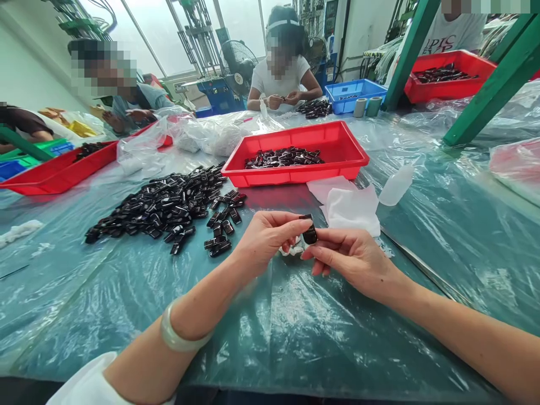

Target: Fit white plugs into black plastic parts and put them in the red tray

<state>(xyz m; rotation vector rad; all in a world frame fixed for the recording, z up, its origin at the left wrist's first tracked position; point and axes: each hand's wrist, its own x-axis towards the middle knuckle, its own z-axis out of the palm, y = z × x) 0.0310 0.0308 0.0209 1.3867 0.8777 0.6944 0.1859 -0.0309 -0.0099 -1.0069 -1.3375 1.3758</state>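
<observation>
- Head view, far left: red plastic tray point(54, 177) on the desk point(105, 315), which is covered in clear plastic sheeting, holding a few dark pieces. Co-worker's hands point(135, 115) lie beyond it, behind a clear plastic bag point(141, 152).
- Left of centre: loose pile of black pieces point(160, 205) spread directly on the sheeting, a few strays nearest the hands.
- Left hand point(270, 239), jade bangle point(181, 332) on wrist: closed in a pinch, fingertips on the glossy black piece point(310, 235).
- Centre, further back: second red tray point(295, 174), holding a shallow layer of black pieces.
- Held piece: in the air between both hands, above a white cotton wad point(291, 247).
- Right hand point(354, 261): fingertips pressed against the same piece, grasping it from the other side.
- Right of hands: white cloth point(352, 211), just behind the right hand.
- Further right: translucent plastic bottle point(396, 185) lying on its side; metal strip point(422, 270) along the sheeting.
- Far right, back: blue tray point(354, 95) and third red tray point(449, 76).
</observation>
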